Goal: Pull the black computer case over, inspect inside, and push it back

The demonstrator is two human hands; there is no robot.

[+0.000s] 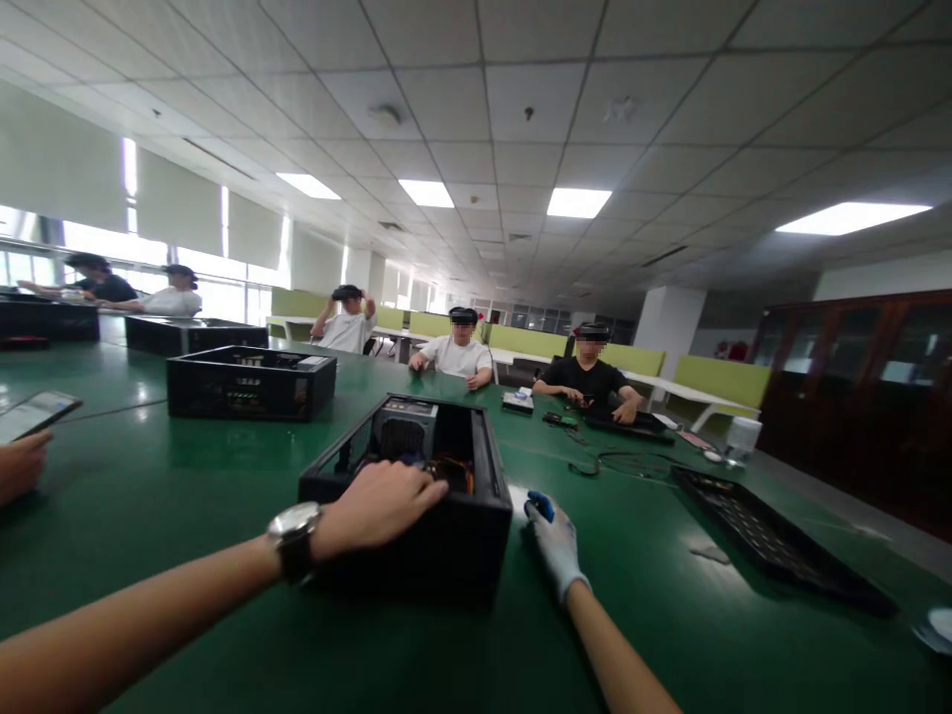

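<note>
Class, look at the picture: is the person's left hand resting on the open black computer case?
Yes: the left hand, with a wristwatch on its wrist, lies flat on the near rim of the open black computer case.

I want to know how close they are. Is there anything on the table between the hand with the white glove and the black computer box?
Nothing; in the head view only a narrow strip of bare green table separates the right hand from the black computer case.

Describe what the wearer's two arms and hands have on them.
The left hand is bare, and its wrist carries a wristwatch with a round silver case and a dark strap. The right hand wears a white glove that ends at the wrist. Both forearms are uncovered, with no sleeves in view.
</note>
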